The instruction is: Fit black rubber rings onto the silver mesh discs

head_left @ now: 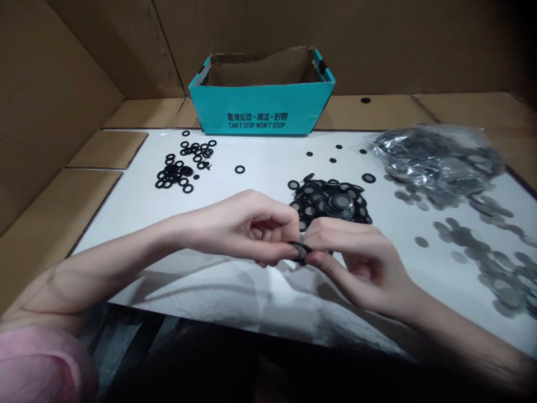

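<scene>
Pink sleeve (42,364), one, lower left, around my left arm, which reaches forward over the worktop (268,159), white-surfaced.

Left grip (264,229), one: pinching the near side of a rimmed disc (301,253) with the thumb on top, the other fingers curled inward.

Right grip (364,257), one: pinching the same piece from its right side, thumb and fingers closed on its edge.

Rimmed disc, one: grey centre, black border, tilted between my two grips, above the worktop and just before the pile.

Pile of rimmed discs (310,201), many: heaped just beyond my grips, black borders, grey faces, overlapping; one similar disc (368,178) apart at its right.

Black rings (188,189), a scattered cluster, far left of the worktop; one single ring (236,169) apart, between cluster and pile.

Small dark discs (309,154), several, scattered beyond the pile.

Clear plastic bag (436,162), one, crumpled, grey discs showing through, far right.

Loose grey discs (507,285), many, spread nearer me than the bag, along the right side.

Turquoise box (260,109), one, topless, at the far edge, lettered "CAN'T STOP WON'T STOP".

Cardboard walls (419,45), brown, behind and at left.
</scene>
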`<move>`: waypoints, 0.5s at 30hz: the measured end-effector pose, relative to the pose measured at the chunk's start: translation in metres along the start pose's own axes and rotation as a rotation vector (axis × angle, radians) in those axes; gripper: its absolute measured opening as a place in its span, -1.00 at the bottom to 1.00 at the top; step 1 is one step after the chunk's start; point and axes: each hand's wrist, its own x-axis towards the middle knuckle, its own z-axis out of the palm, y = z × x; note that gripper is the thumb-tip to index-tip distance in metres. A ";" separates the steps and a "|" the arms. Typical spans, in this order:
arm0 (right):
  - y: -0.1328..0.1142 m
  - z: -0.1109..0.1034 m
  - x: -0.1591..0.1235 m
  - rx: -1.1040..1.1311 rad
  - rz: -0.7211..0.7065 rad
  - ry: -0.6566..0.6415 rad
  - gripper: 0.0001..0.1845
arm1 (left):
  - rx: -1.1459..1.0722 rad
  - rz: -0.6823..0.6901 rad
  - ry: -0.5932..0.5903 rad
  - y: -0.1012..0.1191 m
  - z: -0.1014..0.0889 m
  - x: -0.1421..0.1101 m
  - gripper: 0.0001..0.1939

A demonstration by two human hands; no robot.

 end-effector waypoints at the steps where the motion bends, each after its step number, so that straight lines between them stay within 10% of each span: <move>1: 0.001 0.000 0.000 -0.021 -0.005 0.009 -0.78 | 0.017 0.018 0.021 -0.001 0.000 0.001 -0.85; 15: 0.002 -0.001 -0.001 -0.014 0.006 0.046 -0.78 | 0.157 0.176 0.209 -0.001 0.011 0.002 -0.86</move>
